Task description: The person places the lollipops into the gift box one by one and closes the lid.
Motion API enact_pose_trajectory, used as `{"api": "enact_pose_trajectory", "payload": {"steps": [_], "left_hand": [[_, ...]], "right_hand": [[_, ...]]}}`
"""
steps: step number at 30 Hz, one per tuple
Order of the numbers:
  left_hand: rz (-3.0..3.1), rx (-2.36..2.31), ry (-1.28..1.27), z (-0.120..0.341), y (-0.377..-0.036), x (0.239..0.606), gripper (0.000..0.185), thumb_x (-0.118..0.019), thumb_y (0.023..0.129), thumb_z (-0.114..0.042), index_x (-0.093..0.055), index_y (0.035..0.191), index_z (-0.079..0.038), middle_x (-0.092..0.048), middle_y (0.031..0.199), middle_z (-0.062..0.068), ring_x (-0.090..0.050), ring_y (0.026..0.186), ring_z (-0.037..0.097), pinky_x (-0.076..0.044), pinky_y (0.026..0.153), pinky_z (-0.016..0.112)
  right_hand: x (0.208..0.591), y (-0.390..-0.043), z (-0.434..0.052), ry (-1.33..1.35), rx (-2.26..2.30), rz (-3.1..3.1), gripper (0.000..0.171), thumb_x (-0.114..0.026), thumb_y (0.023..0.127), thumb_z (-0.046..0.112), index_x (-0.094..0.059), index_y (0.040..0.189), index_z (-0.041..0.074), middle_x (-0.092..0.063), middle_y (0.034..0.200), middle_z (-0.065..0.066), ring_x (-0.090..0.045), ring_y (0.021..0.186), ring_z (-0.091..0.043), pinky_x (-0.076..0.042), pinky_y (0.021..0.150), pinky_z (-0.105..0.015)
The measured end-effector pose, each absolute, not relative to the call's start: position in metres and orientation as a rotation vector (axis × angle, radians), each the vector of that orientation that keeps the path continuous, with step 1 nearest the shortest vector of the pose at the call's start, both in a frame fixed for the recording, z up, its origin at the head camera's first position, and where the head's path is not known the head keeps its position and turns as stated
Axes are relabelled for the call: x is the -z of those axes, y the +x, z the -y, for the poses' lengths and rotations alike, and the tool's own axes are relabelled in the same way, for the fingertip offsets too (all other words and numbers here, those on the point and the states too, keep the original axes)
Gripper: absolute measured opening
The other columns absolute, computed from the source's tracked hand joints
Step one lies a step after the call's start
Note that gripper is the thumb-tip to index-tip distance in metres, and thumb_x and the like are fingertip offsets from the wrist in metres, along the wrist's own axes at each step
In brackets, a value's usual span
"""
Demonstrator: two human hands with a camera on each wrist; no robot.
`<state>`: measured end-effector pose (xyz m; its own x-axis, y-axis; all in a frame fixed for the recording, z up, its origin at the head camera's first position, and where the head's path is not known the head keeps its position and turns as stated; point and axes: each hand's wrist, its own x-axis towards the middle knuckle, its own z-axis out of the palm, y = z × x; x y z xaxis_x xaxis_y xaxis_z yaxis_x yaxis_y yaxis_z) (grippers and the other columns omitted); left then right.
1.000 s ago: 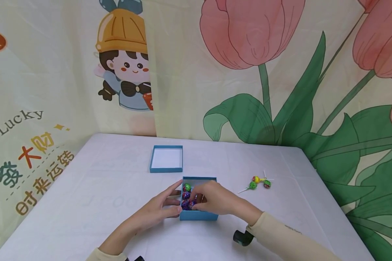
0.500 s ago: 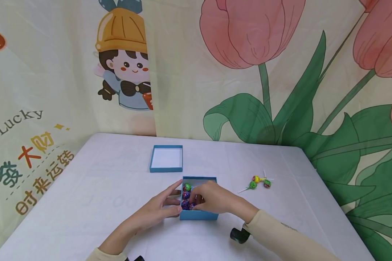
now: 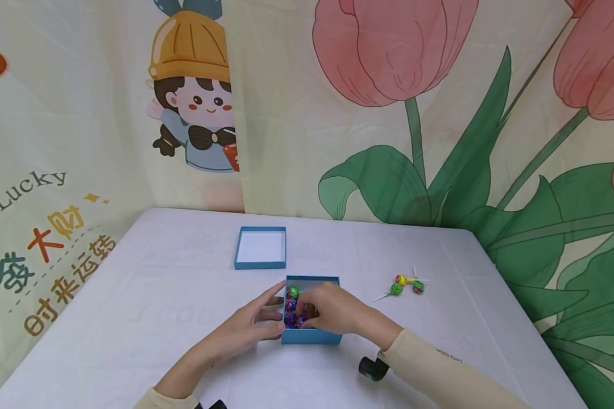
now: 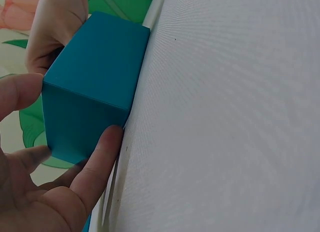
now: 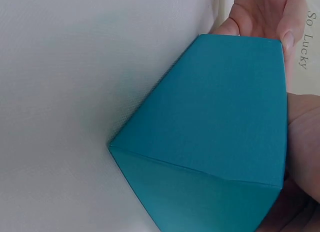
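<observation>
An open blue box (image 3: 311,338) sits near the table's front, with several wrapped lollipops (image 3: 293,293) inside. My right hand (image 3: 332,309) reaches into it from the right. Its fingers curl down among the sweets and pinch one; the fingertips are partly hidden. My left hand (image 3: 258,322) lies against the box's left wall with straight fingers, thumb at the near corner. In the left wrist view, the left hand (image 4: 45,192) brackets the box (image 4: 95,92) at a corner. The right wrist view shows the box (image 5: 215,137) from outside, its contents hidden.
The box's blue lid (image 3: 260,248) lies upside down behind it. Three loose lollipops (image 3: 408,286) lie to the right on the white tablecloth (image 3: 158,295). A black wrist camera (image 3: 373,368) sits under my right forearm. Printed cloth walls stand close behind the table and along its sides.
My right hand's fingers have dipped slightly deeper into the box and its forearm has shifted a little left. The left hand and box stay put.
</observation>
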<state>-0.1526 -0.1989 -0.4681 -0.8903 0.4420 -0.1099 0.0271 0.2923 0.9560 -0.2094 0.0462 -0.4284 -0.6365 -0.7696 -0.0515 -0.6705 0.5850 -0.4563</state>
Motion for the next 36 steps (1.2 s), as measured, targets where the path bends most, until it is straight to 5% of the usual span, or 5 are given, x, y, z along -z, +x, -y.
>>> {"api": "enact_pose_trajectory", "payload": {"steps": [15,25,36], "left_hand": [[-2.237,-1.608,0.406,0.198,-0.153,0.467,0.083,-0.069,0.104,-0.033,-0.02,0.171,-0.032,-0.04,0.165,0.02,-0.052,0.142,0.04,-0.044,0.111,0.067],[-2.248,-1.607,0.373,0.197,-0.154,0.467,0.084,-0.071,0.103,-0.034,-0.021,0.171,-0.03,-0.04,0.165,0.02,-0.053,0.141,0.039,-0.043,0.111,0.069],[-2.252,-1.613,0.406,0.198,-0.153,0.469,0.084,-0.071,0.103,-0.031,-0.022,0.171,-0.029,-0.04,0.165,0.02,-0.054,0.14,0.039,-0.045,0.113,0.064]], "right_hand": [[0.412,-0.217,-0.06,-1.261,0.617,-2.509,0.018,-0.084,0.094,0.018,-0.079,0.11,0.013,-0.074,0.089,0.01,-0.063,0.077,0.0,-0.054,0.071,-0.014],[0.385,-0.235,-0.095,-1.209,0.69,-2.647,0.022,-0.081,0.097,0.015,-0.077,0.118,0.01,-0.078,0.11,-0.006,-0.072,0.1,-0.021,-0.063,0.089,-0.042],[0.381,-0.267,-0.151,-1.033,0.687,-2.83,0.026,-0.083,0.095,0.016,-0.077,0.119,0.013,-0.076,0.11,0.003,-0.07,0.102,-0.022,-0.062,0.091,-0.044]]}}
